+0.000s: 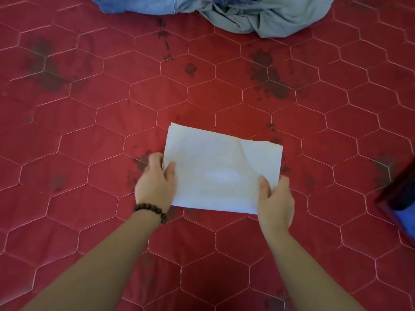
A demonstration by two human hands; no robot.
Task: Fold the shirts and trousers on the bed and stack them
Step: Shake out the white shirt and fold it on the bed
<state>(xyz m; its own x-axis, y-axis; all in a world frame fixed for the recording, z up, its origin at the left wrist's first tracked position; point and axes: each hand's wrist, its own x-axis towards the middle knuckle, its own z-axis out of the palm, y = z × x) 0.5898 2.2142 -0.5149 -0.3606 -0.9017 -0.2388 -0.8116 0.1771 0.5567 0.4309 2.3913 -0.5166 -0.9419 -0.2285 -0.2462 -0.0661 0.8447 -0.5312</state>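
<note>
Shirt [221,170] folded white, flat on red quilted bed [89,135] | left hand [155,182] and right hand [275,199] grip its near corners, likely to lift for stacking | jeans [143,4], pale garment [269,15] unfolded beyond

Top edge crops the blue jeans [139,4] and the grey-green garment [269,14]; I can't tell either's full shape. Fingers of my left hand [155,182] and right hand [275,203] hidden under the folded white garment [222,169]. Dark object [399,187] cut off at the right edge, unidentifiable.

Red quilted bed [89,135]; jeans [139,4], perhaps shirt [269,16].
</note>
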